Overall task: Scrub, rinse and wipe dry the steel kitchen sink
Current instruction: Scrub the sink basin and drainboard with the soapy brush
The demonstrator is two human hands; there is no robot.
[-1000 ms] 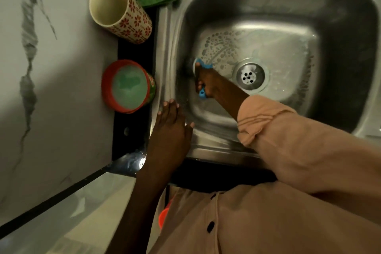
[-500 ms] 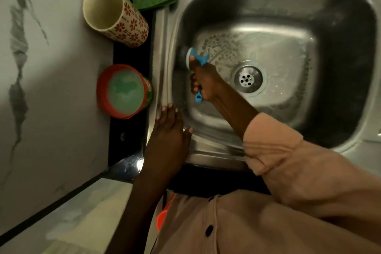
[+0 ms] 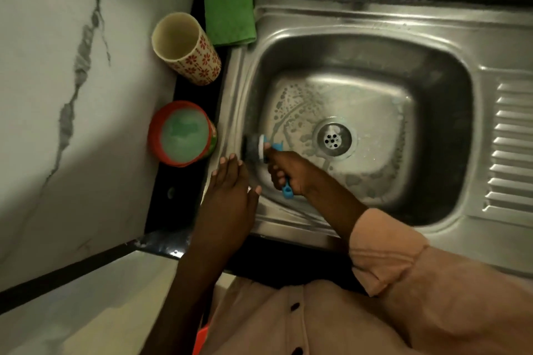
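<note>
Steel sink (image 3: 360,26), suds across its floor: the right hand (image 3: 288,171) has its grip clamped on a blue-handled scrubber (image 3: 261,148) pressed against the sink's left wall. The left hand (image 3: 230,196) rests flat, fingers straight, on the sink's front-left rim.

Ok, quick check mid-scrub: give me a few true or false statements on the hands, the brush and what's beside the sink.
1. The right hand grips the blue-handled scrub brush. True.
2. The brush head is over the drain. False: it presses on the basin's left wall, apart from the drain.
3. The left hand lies flat on the sink rim. True.
4. The green cloth lies in the basin. False: it lies on the counter at the sink's far left corner.
5. The floral cup stands left of the sink. True.
</note>
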